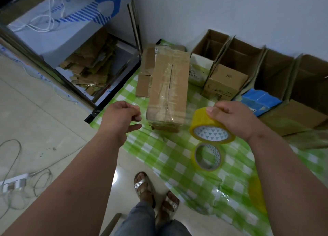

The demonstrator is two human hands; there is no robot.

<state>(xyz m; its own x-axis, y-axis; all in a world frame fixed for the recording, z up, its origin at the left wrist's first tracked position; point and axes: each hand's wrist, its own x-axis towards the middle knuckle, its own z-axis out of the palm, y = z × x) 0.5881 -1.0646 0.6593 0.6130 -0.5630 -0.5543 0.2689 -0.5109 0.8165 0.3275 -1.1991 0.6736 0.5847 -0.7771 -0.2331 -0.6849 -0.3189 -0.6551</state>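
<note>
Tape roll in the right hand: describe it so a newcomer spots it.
On the green-checked mat, look right of the long taped carton. The tape roll is gripped above the mat by the right hand. Unlike the thinner roll lying on the mat, it is fat, bright yellow and lifted.

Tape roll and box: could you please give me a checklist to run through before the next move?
1. Grip on the tape roll: ok, fingers of the right hand curl round it.
2. Strip held by the left hand: cannot tell, its fingers are curled but no strip shows clearly.
3. Flaps of the box closed: ok, the top seam is already taped.
4. Box flat on the checked sheet: ok.
5. The spare roll clear of the box: ok, it lies apart on the sheet.
</note>
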